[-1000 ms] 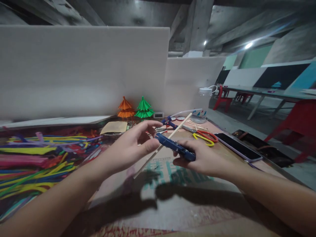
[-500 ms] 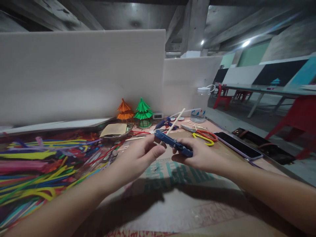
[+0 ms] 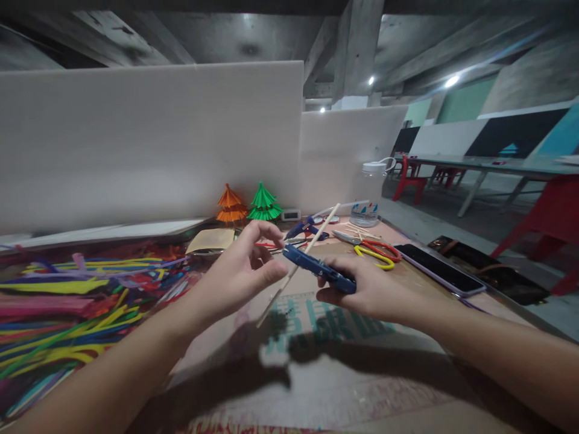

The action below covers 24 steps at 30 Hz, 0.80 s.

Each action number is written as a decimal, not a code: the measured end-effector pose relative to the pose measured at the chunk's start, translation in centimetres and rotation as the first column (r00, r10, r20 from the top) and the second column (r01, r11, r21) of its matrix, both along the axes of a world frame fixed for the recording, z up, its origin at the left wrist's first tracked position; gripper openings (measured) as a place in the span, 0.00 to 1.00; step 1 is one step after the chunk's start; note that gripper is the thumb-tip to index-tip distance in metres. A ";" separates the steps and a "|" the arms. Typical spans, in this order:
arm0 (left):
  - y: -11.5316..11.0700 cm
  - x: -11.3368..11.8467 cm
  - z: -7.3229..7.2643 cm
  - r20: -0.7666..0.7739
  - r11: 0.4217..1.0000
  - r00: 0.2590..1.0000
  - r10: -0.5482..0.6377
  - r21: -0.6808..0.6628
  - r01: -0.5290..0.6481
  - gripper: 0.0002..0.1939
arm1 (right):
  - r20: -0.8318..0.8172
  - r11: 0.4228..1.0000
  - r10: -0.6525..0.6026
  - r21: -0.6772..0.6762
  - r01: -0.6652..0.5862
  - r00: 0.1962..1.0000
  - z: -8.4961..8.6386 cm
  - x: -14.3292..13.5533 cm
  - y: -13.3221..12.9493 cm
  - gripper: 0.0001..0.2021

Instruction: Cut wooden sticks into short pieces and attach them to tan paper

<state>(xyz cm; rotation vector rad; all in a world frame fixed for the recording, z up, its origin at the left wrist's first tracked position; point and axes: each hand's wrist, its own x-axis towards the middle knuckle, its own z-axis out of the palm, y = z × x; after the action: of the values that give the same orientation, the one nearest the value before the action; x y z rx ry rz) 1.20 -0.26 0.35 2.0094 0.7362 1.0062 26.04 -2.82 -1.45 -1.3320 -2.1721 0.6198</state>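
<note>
My right hand (image 3: 353, 280) is wrapped round a dark blue plier-like tool (image 3: 321, 270) over the table. A thin wooden stick (image 3: 323, 228) slants across the tool's front end; its lower part reaches down over the cardboard. Whether the jaws grip the stick or it only passes behind them I cannot tell. Beside the tool's tip is my left hand (image 3: 248, 259), fingers apart and curved, with nothing visible in it. Just beyond the stick lies a blue glue gun (image 3: 301, 228).
Colourful strips (image 3: 67, 307) are heaped at the left. Orange (image 3: 230, 205) and green (image 3: 263, 204) paper trees stand at the back, with a clear bottle (image 3: 365, 196) to the right. Red-and-yellow-handled scissors (image 3: 377, 253), a phone (image 3: 441, 270) and a black case (image 3: 484, 268) lie at the right.
My left hand has let go of the stick's lower part and moved left and up, its fingers spreading. The tool in my right hand has hardly moved.
</note>
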 end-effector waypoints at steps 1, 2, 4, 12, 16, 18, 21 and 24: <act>0.0 0.0 0.1 0.008 1.000 1.000 -0.018 -0.009 0.018 0.28 | 0.004 1.000 0.003 -0.005 -0.003 1.000 0.0 0.0 0.0 0.10; -0.1 0.1 0.1 0.007 0.999 0.999 -0.043 -0.023 0.043 0.28 | 0.011 1.000 0.009 -0.006 -0.008 1.000 -0.1 -0.1 0.0 0.10; -0.5 0.5 0.0 -0.012 0.990 0.995 -0.099 -0.098 0.097 0.30 | 0.021 1.000 0.030 0.004 -0.030 0.999 -0.3 -0.1 0.0 0.11; -1.4 2.2 -1.0 -0.056 0.961 0.997 -0.047 -0.275 0.030 0.27 | 0.062 0.994 0.065 0.078 -0.070 0.996 -1.0 0.0 -0.1 0.17; -1.8 2.3 -1.2 -0.086 0.967 0.996 -0.020 -0.255 -0.003 0.29 | 0.132 0.991 0.035 0.126 -0.052 0.991 -1.1 0.0 -0.2 0.16; -1.9 2.4 -1.2 -0.096 0.978 0.995 -0.021 -0.207 0.001 0.23 | 0.150 0.980 0.021 0.191 -0.049 0.989 -1.1 0.1 -0.2 0.16; -1.9 2.8 -1.3 -0.092 0.989 0.995 -0.027 -0.144 0.013 0.16 | 0.140 0.951 0.031 0.301 -0.073 0.990 -1.2 0.3 -0.2 0.20; -1.7 3.1 -1.5 -0.044 0.993 0.999 -0.032 -0.117 0.026 0.16 | 0.146 0.939 0.031 0.335 -0.079 0.989 -1.4 0.5 0.0 0.24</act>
<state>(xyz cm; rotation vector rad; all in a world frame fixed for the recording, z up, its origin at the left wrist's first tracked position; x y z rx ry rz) 4.27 -1.96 -1.14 1.9425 0.7706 0.8824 26.51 -2.84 -2.88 -1.1600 -2.3041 0.1603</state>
